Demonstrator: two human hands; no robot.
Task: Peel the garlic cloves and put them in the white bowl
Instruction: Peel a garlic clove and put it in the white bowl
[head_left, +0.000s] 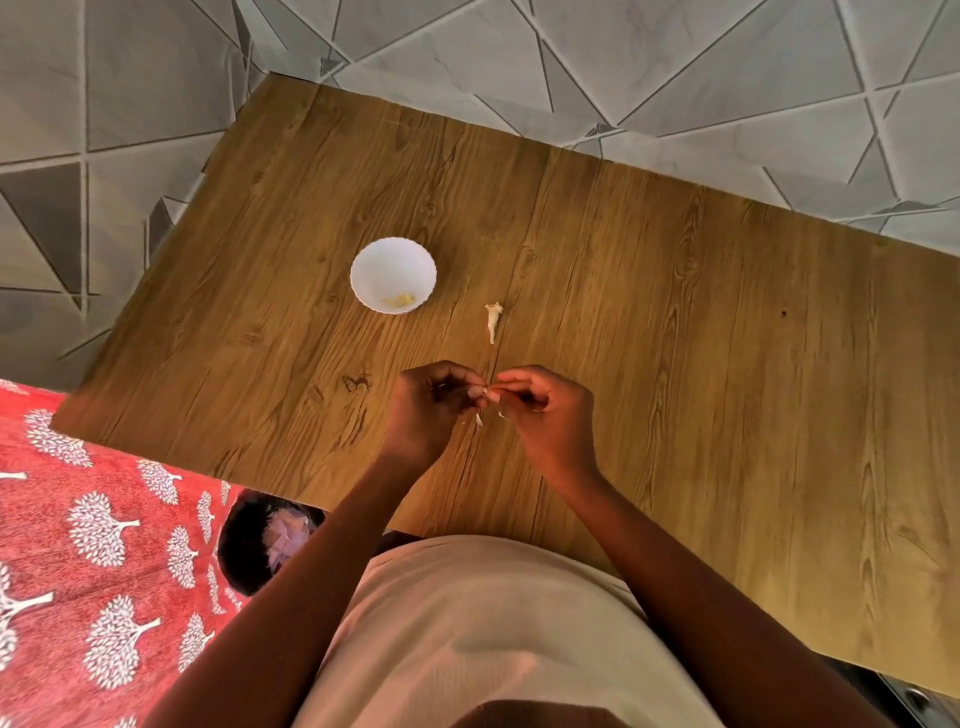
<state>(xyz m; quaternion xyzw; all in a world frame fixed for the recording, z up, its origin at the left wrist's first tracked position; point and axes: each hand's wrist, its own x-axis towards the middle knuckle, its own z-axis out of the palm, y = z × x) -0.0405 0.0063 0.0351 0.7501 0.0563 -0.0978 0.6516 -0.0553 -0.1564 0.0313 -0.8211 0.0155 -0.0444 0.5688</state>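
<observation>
We note a small pale garlic clove (477, 393) pinched between both hands above the table, thin skin shreds hanging below it. The white bowl (393, 274), scallop-rimmed and upright, holds yellowish peeled pieces.

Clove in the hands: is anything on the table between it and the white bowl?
Nothing visible. The clove is pinched between both hands, left hand and right hand, above bare table. The bowl sits farther away and to the left. The garlic scrap lies right of that line.
</observation>
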